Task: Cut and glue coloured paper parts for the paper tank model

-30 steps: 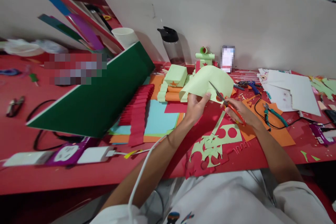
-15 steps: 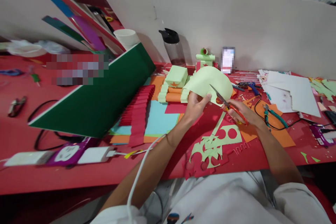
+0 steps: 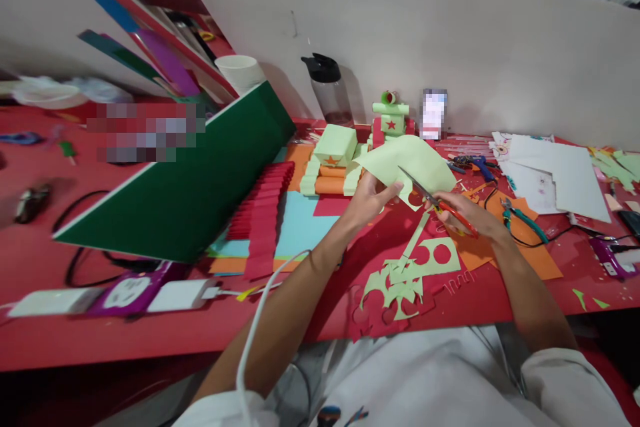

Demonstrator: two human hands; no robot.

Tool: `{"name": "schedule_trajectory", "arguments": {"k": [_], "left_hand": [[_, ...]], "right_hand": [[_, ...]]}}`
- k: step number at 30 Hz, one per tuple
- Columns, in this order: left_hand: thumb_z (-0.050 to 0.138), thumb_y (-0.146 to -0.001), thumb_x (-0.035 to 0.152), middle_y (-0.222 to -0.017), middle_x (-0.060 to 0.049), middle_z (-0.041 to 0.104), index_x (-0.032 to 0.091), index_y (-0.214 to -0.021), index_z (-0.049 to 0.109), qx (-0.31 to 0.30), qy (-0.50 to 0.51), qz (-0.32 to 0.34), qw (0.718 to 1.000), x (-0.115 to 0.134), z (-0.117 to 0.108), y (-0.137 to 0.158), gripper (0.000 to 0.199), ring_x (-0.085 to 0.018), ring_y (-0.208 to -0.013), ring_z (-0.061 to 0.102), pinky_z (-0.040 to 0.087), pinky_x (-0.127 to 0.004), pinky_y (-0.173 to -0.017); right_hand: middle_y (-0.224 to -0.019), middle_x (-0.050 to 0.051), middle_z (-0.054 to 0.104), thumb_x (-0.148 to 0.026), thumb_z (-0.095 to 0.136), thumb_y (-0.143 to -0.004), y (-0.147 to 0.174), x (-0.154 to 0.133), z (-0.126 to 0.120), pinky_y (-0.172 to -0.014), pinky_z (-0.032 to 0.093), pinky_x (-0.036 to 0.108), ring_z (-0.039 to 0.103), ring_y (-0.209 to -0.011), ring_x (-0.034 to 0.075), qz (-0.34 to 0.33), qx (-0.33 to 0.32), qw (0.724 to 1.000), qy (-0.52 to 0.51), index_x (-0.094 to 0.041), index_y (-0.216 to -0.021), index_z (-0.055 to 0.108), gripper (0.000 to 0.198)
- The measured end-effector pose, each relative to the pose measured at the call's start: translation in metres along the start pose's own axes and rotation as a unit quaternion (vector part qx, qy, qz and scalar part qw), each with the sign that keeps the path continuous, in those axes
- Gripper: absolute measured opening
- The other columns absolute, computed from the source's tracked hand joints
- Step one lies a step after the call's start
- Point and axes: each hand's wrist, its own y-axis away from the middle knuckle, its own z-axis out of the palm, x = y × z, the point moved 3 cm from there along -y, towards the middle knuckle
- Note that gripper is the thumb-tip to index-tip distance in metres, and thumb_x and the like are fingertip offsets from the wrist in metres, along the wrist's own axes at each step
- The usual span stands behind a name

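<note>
A pale green sheet of paper point(image 3: 413, 159) is pinched at its lower left edge by my left hand point(image 3: 369, 203), thumb on top. My right hand point(image 3: 464, 208) grips red-handled scissors point(image 3: 463, 221), whose blades lie across the sheet and point up and left. A round hole shows in the paper near the blades. Below the hands lie pale green paper scraps point(image 3: 400, 280) with curved cut-outs and red paper scraps point(image 3: 370, 320). Just behind my left hand stands a green and orange paper model point(image 3: 336, 147); another paper model with a red star point(image 3: 391, 121) is farther back.
A large green board point(image 3: 200, 180) leans at left beside pleated red paper point(image 3: 263, 220). A bottle point(image 3: 327, 90) and a phone point(image 3: 433, 113) stand by the wall. Teal-handled pliers point(image 3: 525, 221), a glue gun point(image 3: 483, 168) and white sheets point(image 3: 575, 177) lie at right. A white cable point(image 3: 257, 320) crosses my left forearm.
The pale green sheet has bent and dipped, its right edge shifting right and its top lower. The star on the rear model shows more now. Both hands have barely moved.
</note>
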Motion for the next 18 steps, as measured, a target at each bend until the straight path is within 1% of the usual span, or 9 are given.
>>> {"name": "schedule_trajectory", "arguments": {"k": [3, 6, 9, 11, 14, 18], "left_hand": [[0.086, -0.076, 0.055, -0.084, -0.003, 0.071, 0.018, -0.110, 0.064, -0.003, 0.004, 0.008, 1.000, 0.0010, 0.0000, -0.0002, 0.056, -0.015, -0.060, 0.065, 0.061, -0.033, -0.060], [0.087, -0.075, 0.054, -0.087, -0.005, 0.073, 0.018, -0.112, 0.064, -0.004, 0.006, 0.009, 1.000, 0.0003, -0.0004, -0.0011, 0.057, -0.016, -0.063, 0.066, 0.061, -0.031, -0.059], [0.087, -0.076, 0.054, -0.088, -0.005, 0.072, 0.017, -0.112, 0.065, -0.010, 0.007, 0.004, 1.000, -0.0012, -0.0011, -0.0018, 0.056, -0.017, -0.065, 0.066, 0.061, -0.031, -0.059], [0.088, -0.075, 0.051, -0.087, -0.004, 0.072, 0.018, -0.113, 0.065, -0.009, 0.008, 0.000, 1.000, -0.0017, -0.0017, -0.0018, 0.055, -0.016, -0.065, 0.066, 0.060, -0.031, -0.059], [0.089, -0.074, 0.050, -0.086, -0.003, 0.070, 0.018, -0.115, 0.066, -0.004, 0.008, -0.003, 1.000, -0.0016, -0.0019, -0.0013, 0.057, -0.015, -0.062, 0.064, 0.059, -0.030, -0.059], [0.087, -0.076, 0.052, -0.087, -0.004, 0.070, 0.017, -0.115, 0.067, 0.005, 0.009, -0.001, 1.000, -0.0008, 0.0001, -0.0006, 0.056, -0.016, -0.063, 0.063, 0.059, -0.033, -0.061]], "right_hand": [[-0.075, -0.002, 0.055, -0.072, 0.062, -0.096, 0.0006, 0.0025, 0.0003, -0.055, 0.044, 0.026, 0.047, -0.059, 0.013, 0.025, -0.003, 0.999, -0.025, -0.021, -0.113, 0.065, 0.054], [-0.071, -0.004, 0.054, -0.069, 0.064, -0.096, 0.0011, 0.0049, 0.0007, -0.056, 0.047, 0.027, 0.042, -0.053, 0.010, 0.043, -0.003, 0.998, -0.039, -0.021, -0.111, 0.065, 0.051], [-0.071, -0.006, 0.054, -0.065, 0.069, -0.094, 0.0008, 0.0048, 0.0014, -0.061, 0.052, 0.028, 0.043, -0.052, 0.009, 0.049, 0.000, 0.997, -0.052, -0.020, -0.111, 0.065, 0.048], [-0.072, -0.006, 0.054, -0.062, 0.072, -0.093, 0.0002, 0.0033, 0.0021, -0.063, 0.053, 0.029, 0.044, -0.053, 0.010, 0.046, 0.002, 0.997, -0.057, -0.020, -0.112, 0.065, 0.047], [-0.074, -0.005, 0.054, -0.059, 0.074, -0.092, -0.0013, 0.0017, 0.0037, -0.057, 0.048, 0.026, 0.046, -0.054, 0.010, 0.033, 0.014, 0.998, -0.052, -0.020, -0.111, 0.065, 0.044], [-0.069, -0.005, 0.054, -0.063, 0.068, -0.095, -0.0046, 0.0052, 0.0079, -0.051, 0.043, 0.026, 0.044, -0.049, 0.011, 0.030, 0.026, 0.998, -0.053, -0.021, -0.112, 0.065, 0.045]]}}
